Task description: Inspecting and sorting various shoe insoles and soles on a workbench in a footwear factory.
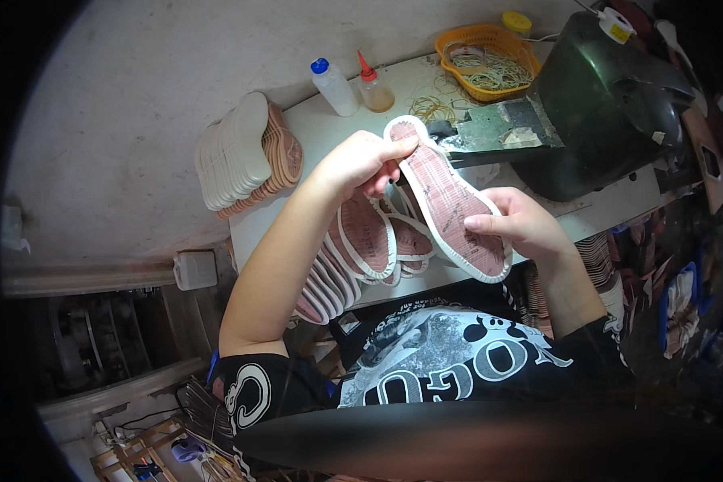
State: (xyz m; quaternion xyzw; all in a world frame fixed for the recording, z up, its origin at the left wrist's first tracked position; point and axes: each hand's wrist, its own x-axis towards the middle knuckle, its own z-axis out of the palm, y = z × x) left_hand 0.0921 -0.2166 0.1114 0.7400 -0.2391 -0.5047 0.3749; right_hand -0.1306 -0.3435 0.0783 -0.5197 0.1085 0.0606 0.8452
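The one view came from the left camera on the wearer's head, above the near side of the bench [317,132], and faced steeply down and across it. It was near enough for an insole [458,205] held above the bench to show large, yet its fisheye reach took in the wearer's shirt [438,361] on the bench's near side and the wall [169,80] beyond it.

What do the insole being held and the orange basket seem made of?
The insole looks fabric-faced and matte, judging by its fine grid-like texture; its core is hidden. The orange basket is probably moulded plastic, slightly shiny, given its uniform colour.
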